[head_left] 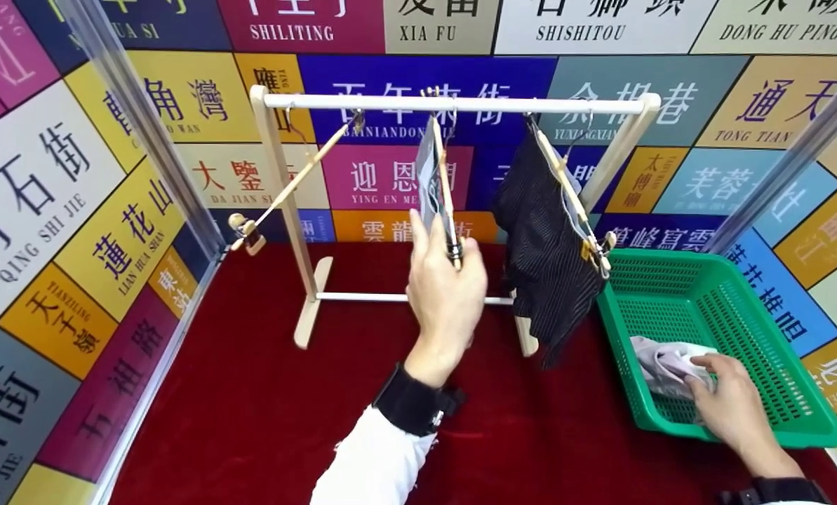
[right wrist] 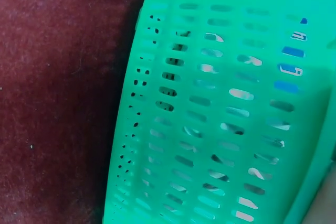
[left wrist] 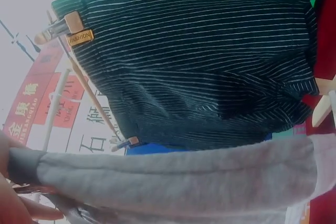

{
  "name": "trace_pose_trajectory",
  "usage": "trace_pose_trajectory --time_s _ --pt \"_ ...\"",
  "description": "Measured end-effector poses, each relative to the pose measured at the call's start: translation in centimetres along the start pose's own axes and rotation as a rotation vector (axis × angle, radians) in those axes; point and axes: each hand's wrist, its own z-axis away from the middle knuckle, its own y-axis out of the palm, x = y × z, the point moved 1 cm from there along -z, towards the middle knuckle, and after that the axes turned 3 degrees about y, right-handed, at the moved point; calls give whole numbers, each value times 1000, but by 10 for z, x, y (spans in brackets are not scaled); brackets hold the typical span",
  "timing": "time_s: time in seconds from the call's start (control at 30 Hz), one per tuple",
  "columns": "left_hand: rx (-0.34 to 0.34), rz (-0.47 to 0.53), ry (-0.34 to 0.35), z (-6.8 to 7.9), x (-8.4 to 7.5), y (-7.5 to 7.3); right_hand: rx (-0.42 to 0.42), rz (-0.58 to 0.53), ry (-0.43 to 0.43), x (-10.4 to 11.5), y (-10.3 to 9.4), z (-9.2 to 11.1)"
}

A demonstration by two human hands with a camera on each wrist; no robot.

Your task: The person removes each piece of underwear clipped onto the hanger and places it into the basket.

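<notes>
My left hand is raised at the middle of the white rack. It grips the lower end of a grey garment clipped to a wooden hanger; in the left wrist view the grey garment fills the foreground. To its right hangs a black striped garment on its own clip hanger; the left wrist view shows the black striped garment close behind. My right hand reaches into the green basket, fingers curled on a pale crumpled cloth.
An empty wooden clip hanger hangs tilted at the rack's left end. The rack stands on a red cloth, with clear panels and colourful sign walls around. The right wrist view shows only the basket wall and the red cloth.
</notes>
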Motion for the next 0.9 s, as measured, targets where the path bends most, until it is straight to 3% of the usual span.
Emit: trace_pose_trajectory --time_s 0.4,0.63,0.9 --pt "-164 240 42 -12 12 -8 100 58 -64 -2 -2 -2" --pt "-221 349 5 -19 13 -13 169 77 -69 -1 -2 -2" --pt "-310 324 65 -30 16 -19 211 75 -57 -1 -3 -4"
